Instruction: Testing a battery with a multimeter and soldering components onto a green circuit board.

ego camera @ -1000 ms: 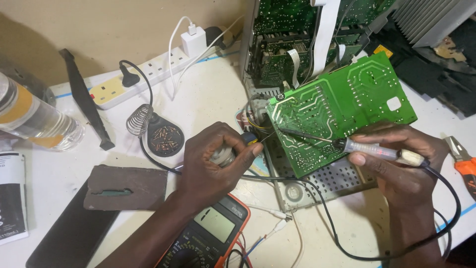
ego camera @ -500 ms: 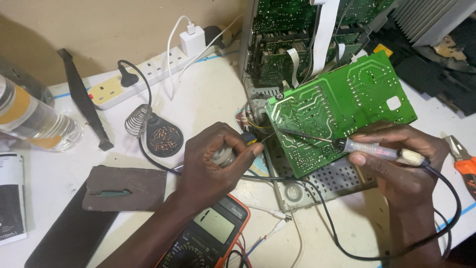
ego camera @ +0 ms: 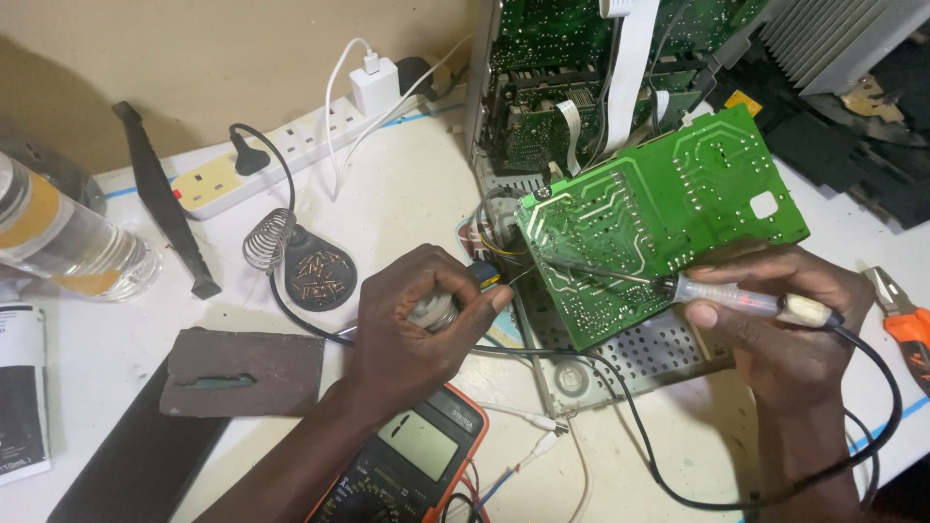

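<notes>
Head view: the right hand [ego camera: 775, 324] pinches a soldering iron [ego camera: 741, 300] like a pen, its tip laid on the solder side of a green circuit board [ego camera: 678, 208] that stands tilted against an opened chassis [ego camera: 581, 77] on the desk [ego camera: 407, 194]. The left hand [ego camera: 412, 324] is curled shut around a small spool of solder [ego camera: 433, 312], with the fingertips pointing at the board's lower left corner. The iron's stand [ego camera: 310, 271] sits unoccupied near a power strip [ego camera: 281, 155]. A multimeter [ego camera: 407, 465] lies below the left wrist, and pliers [ego camera: 906, 320] lie at the right edge. Judged from this, soldering is in progress at one joint; the board is not yet refitted into the chassis.
</notes>
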